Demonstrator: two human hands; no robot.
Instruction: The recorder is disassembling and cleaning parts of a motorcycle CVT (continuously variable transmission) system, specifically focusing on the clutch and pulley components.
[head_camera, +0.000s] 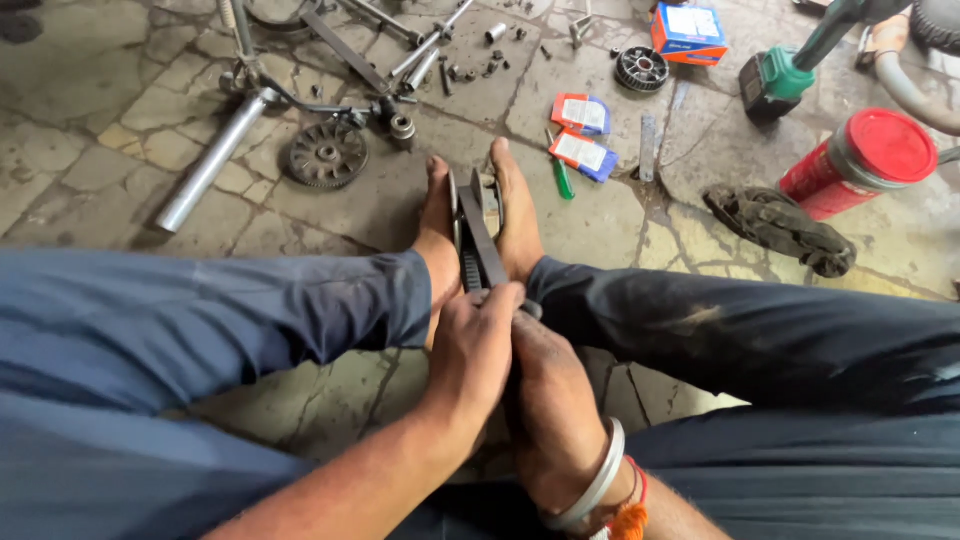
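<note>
Head view: a dark metal part (478, 232), long and narrow with a toothed edge, is clamped upright between two bare feet (520, 215) on the stone floor (120, 170). Its long axis is seen running straight away from the body, the near end dropping right into the hands. The left hand (472, 350) is wrapped over that near end, fingers curled shut around it; the right hand (545, 395) is pressed in beside and a little under, closed too, though exactly what its fingers grip is hidden by the left. A steel bangle (590, 490) and a red thread (632, 515) are worn at the right wrist. Both hands are touching the part, the left reaching farther along it.

Around it: a toothed wheel (326, 154) and a silver tube (208, 165) are laid to the left, loose bolts (490, 55) farther off. To the right, small red and blue packets (582, 135), a green-handled tool (562, 178), a dirty rag (780, 228), a red-lidded can (860, 160) and an orange and blue box (688, 30) are spread, well apart from the hands. Nothing is set between hands and part; only the trouser legs (250, 320) crowd in on either side.
</note>
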